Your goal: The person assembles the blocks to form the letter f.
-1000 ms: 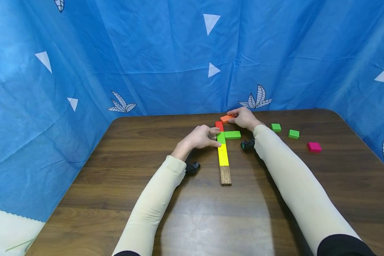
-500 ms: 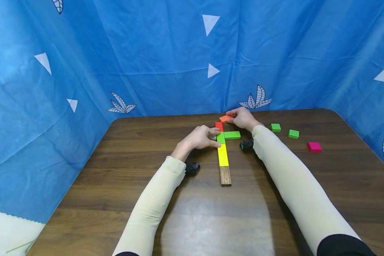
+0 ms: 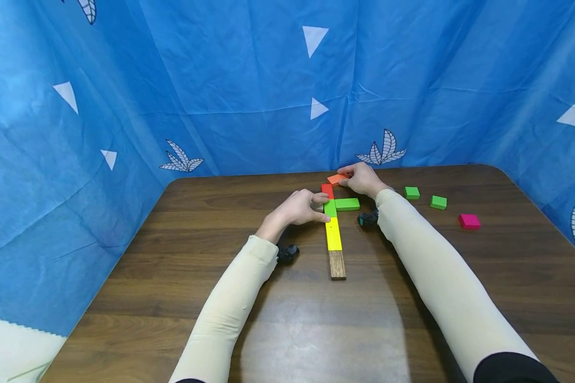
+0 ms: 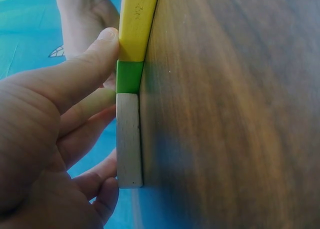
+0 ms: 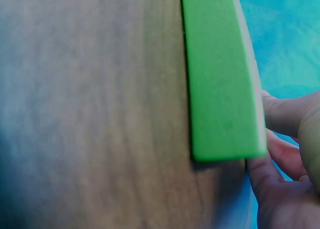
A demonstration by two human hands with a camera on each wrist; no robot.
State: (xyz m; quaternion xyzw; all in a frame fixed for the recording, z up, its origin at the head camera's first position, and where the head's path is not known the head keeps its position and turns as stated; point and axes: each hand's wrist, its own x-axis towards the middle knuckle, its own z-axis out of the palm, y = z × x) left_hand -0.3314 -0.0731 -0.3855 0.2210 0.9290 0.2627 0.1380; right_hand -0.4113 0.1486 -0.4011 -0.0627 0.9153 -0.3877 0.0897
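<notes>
Coloured toy blocks form a line on the table: a wood-grain block [image 3: 337, 265], a yellow block [image 3: 333, 234], a green block [image 3: 330, 209] and a red block [image 3: 327, 190]. A long green block [image 3: 347, 204] juts right from it. My left hand [image 3: 297, 207] rests fingertips on the line, its thumb at the yellow block. Under it, a block with a pale grey side [image 4: 128, 139] shows in the left wrist view; the hand hides it from the head view. Past the red block, my right hand [image 3: 363, 179] pinches an orange block [image 3: 337, 179], tilted sideways, between thumb and fingers.
Two small green blocks [image 3: 412, 193] and a magenta block [image 3: 469, 222] lie apart on the right side of the wooden table [image 3: 163, 298]. A blue patterned cloth [image 3: 230, 80] hangs just behind the table's far edge.
My right hand has shifted the orange block slightly left, over toward the red block's far end. The left hand stays where it was, and the whole head view has tipped a little.
</notes>
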